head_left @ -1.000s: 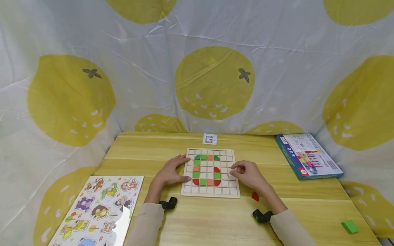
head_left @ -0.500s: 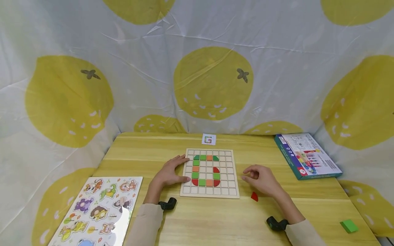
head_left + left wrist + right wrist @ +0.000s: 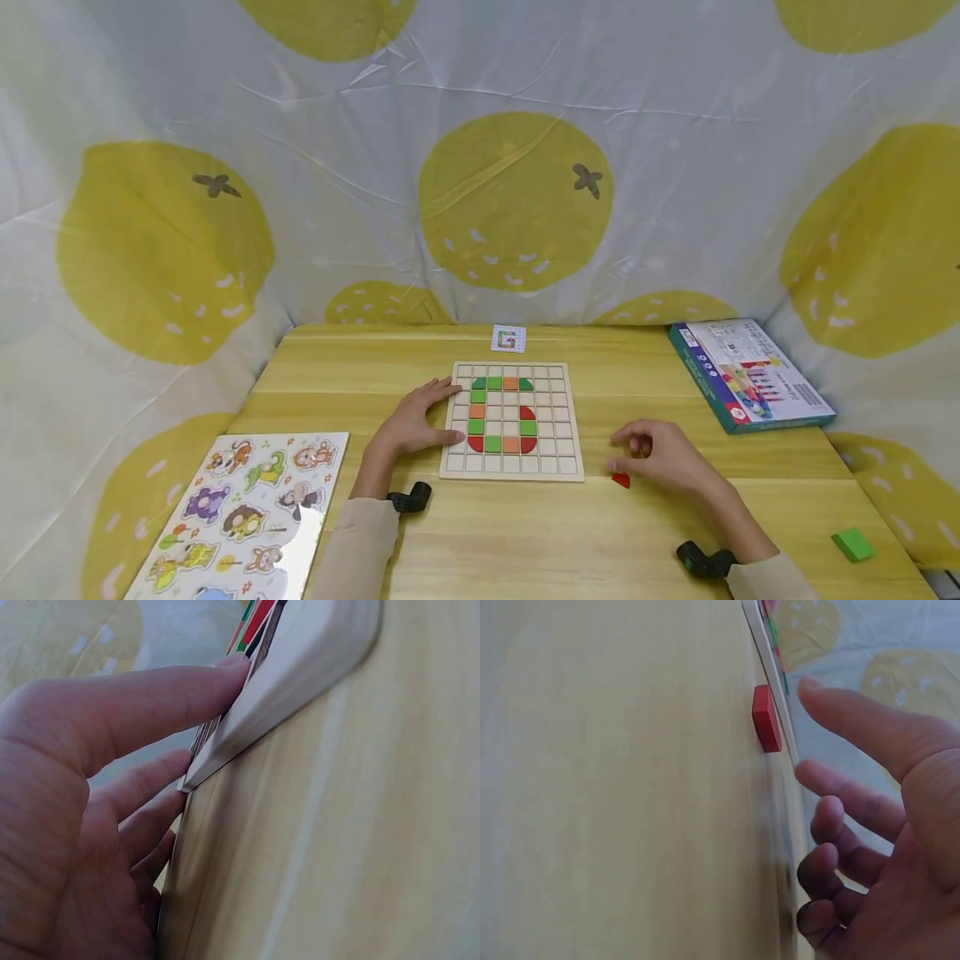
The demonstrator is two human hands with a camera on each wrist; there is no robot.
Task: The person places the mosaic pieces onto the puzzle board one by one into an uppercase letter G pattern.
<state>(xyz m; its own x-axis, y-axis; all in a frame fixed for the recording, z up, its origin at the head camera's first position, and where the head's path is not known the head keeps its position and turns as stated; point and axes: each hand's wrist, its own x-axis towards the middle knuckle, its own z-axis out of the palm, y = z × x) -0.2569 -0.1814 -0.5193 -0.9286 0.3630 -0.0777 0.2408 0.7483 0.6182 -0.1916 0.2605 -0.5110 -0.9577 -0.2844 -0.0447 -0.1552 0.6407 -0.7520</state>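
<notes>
A square wooden grid board (image 3: 558, 467) lies mid-table, with red, green and orange tiles set in its cells in a G-like shape. My left hand (image 3: 411, 421) rests at the board's left edge, thumb and fingertips on the rim; the left wrist view shows the thumb (image 3: 172, 694) pressing the board's edge. To the right of the board lies a loose red block (image 3: 766, 720) with a curved side. Right over it hovers my right hand (image 3: 663, 457), thumb and forefinger apart, the other fingers loosely bent, nothing between them. In the head view the hand partly covers the red block.
A small card (image 3: 508, 338) with a coloured G pattern lies behind the board. At the back right is a flat game box (image 3: 753, 375), and a green block (image 3: 853, 545) sits near the right edge. An animal picture puzzle (image 3: 240, 517) lies at the front left.
My right hand has drawn back from the board's right edge, moving right and nearer to me, to just above the red block. The left hand stays on the board's edge.
</notes>
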